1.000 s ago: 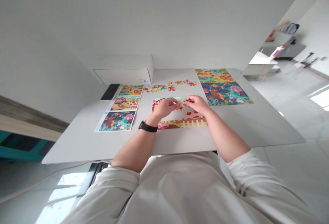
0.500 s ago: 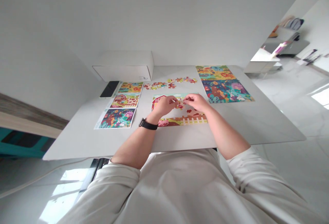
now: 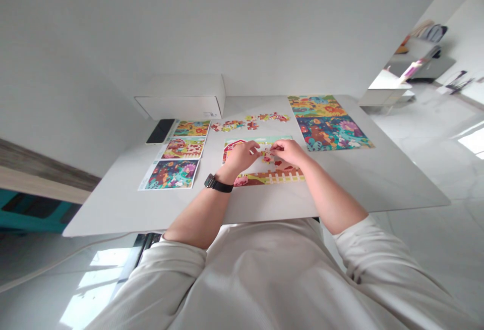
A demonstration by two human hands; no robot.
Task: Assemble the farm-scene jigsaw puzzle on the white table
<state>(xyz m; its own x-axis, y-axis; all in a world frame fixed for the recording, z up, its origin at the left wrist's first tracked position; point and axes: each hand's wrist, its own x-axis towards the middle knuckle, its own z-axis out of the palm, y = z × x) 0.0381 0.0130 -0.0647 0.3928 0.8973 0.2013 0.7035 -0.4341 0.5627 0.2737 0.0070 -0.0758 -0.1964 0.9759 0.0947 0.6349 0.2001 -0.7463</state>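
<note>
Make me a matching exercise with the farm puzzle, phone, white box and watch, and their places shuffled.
Things
1. Farm puzzle
2. Phone
3. White box
4. Watch

Places
A. Around the left wrist
B. Beneath the left hand and right hand
C. Along the far edge of the table
D. Left of the small printed pictures

Pairs: 1-B, 2-D, 3-C, 4-A

My partly filled farm-scene jigsaw (image 3: pixel 280 176) lay flat before me, loose multicolored pieces (image 3: pixel 230 126) strewn just beyond it.

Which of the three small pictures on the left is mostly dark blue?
The bottom picture; the middle picture and top picture have lighter, warmer colours.
</note>
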